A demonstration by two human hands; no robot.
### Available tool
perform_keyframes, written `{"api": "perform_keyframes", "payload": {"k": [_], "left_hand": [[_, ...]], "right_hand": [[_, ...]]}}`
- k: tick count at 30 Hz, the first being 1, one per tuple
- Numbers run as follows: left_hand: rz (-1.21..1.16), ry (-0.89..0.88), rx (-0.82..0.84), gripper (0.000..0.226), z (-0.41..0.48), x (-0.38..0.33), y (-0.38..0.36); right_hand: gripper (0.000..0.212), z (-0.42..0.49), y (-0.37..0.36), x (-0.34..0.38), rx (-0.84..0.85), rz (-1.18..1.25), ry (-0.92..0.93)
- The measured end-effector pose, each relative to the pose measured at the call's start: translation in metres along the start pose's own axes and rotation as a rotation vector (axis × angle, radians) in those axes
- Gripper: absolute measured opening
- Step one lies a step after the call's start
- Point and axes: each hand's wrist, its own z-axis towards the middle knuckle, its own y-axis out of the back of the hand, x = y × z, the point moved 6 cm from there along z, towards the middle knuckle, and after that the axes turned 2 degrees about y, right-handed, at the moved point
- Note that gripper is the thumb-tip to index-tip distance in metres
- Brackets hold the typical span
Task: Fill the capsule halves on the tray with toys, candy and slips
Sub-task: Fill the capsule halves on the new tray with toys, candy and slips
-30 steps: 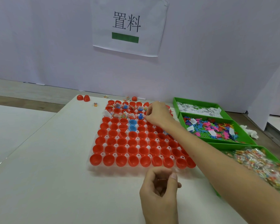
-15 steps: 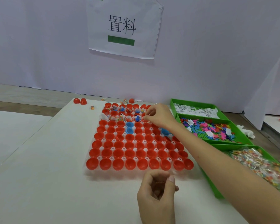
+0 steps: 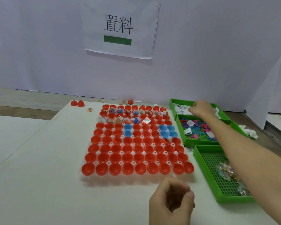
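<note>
The right hand [image 3: 201,108] is over the slips [image 3: 181,109] in the far green bin [image 3: 172,104], at two o'clock from the tray [image 3: 113,178], fingers curled down; I cannot tell whether it pinches one. The slips look thin, light and floppy (likely to cling together), so a fingertip pinch at one edge should suit. The left hand [image 3: 170,202] sits curled at six o'clock, and I cannot tell if it holds anything.

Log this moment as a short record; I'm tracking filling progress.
right hand: over the slip bin, fingers curled, grip unclear
left hand: curled, in front of tray, contents hidden
tray: far rows filled, nearer capsule halves empty
toy bin: middle, stocked
candy bin: nearest, partly bare
</note>
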Motion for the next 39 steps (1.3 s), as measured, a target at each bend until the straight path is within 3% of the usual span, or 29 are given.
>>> {"api": "perform_keyframes", "payload": {"k": [3,8,20,24,28,34,39], "left_hand": [[0.047,0.026,0.051,0.024,0.006,0.001,0.001],[0.086,0.046,0.038,0.023,0.011,0.002,0.007],[0.06,0.028,0.081,0.018,0.006,0.003,-0.004],[-0.011,0.014,0.111,0.009,0.001,0.001,-0.012],[0.03,0.042,0.127,0.018,0.003,0.007,-0.009],[0.041,0.015,0.144,0.02,0.004,0.009,-0.012],[0.006,-0.025,0.138,0.013,0.004,0.008,-0.016]], "right_hand": [[0.02,0.007,-0.008,-0.018,0.106,0.004,-0.088],[0.017,0.006,-0.007,-0.022,0.013,0.084,-0.12],[0.025,-0.004,0.017,-0.025,-0.272,0.223,0.015],[0.013,-0.012,0.027,-0.023,-0.293,0.382,0.058],[0.022,-0.033,0.035,-0.018,-0.273,0.506,0.11],[0.012,-0.064,0.023,-0.027,-0.067,0.503,0.163],[0.013,-0.079,0.007,-0.037,0.327,0.356,0.254]]}}
